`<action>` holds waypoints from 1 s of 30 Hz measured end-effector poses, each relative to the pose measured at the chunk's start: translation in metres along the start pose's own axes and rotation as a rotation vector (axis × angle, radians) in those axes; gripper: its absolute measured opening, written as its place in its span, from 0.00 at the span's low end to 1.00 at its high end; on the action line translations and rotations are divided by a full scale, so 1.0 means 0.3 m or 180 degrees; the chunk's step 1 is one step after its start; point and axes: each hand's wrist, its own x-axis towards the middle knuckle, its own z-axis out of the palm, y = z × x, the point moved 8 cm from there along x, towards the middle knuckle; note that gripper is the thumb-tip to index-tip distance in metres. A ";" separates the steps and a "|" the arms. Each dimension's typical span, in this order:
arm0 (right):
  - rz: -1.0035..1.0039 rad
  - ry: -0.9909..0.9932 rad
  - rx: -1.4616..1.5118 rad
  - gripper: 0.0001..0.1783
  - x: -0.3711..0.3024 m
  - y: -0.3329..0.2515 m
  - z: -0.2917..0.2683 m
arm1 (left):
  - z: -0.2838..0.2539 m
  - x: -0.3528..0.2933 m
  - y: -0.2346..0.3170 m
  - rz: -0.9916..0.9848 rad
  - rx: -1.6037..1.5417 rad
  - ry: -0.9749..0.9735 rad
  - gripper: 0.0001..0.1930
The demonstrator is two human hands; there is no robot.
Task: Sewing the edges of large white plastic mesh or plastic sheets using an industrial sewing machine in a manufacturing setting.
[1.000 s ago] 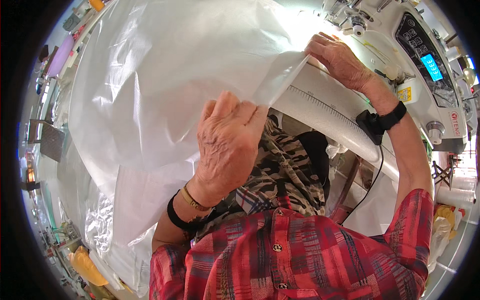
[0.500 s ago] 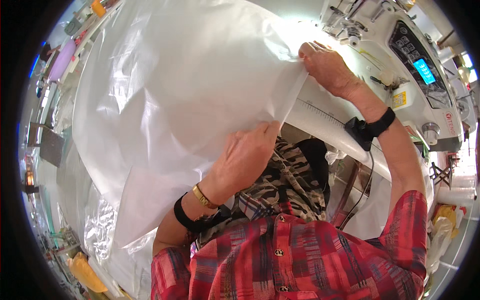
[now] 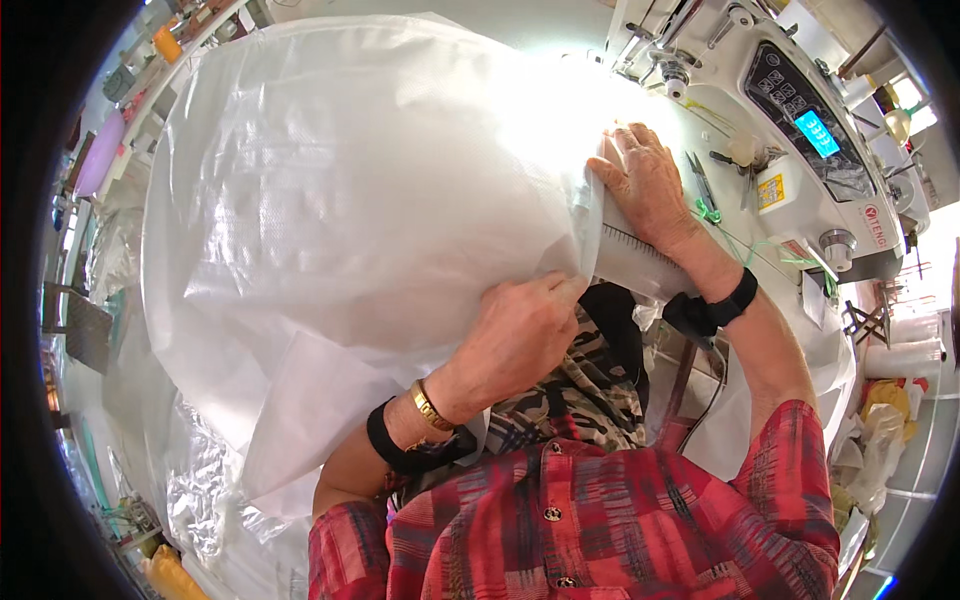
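A large sheet of white, shiny, translucent plastic [image 3: 350, 180] spreads across the table and hangs toward my lap. My left hand [image 3: 525, 325] is closed at its near right corner, pinching the folded edge between thumb and fingers. Farther up that edge, my right hand [image 3: 645, 185] lies flat with its fingers stretched out, the thumb touching the hem. Just beyond my right fingertips stands a white sewing machine [image 3: 735, 100]. Bright glare hides its needle area and the sheet's edge there.
Dark thread snips [image 3: 703, 185] with green thread lie right of my right hand. A ruler scale [image 3: 640, 247] runs along the table's front edge. Crumpled clear plastic [image 3: 200, 480] hangs at lower left. A yellow bundle [image 3: 885, 400] sits at far right.
My right hand has gone from gripping the sheet's edge to lying flat with fingers spread, a little lower. My left hand still pinches the edge, slightly lower and to the right.
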 end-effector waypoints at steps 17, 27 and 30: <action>0.0307 -0.0274 -0.0641 0.22 0.001 0.027 0.018 | -0.007 0.052 0.010 0.0234 0.0380 0.0301 0.13; 0.0221 -0.0328 0.0289 0.23 -0.012 0.033 0.006 | 0.015 0.070 0.020 0.0155 0.1549 0.0416 0.03; 0.0219 -0.0404 0.0381 0.23 -0.011 0.029 0.016 | -0.005 0.092 0.027 0.0356 0.1749 0.0390 0.01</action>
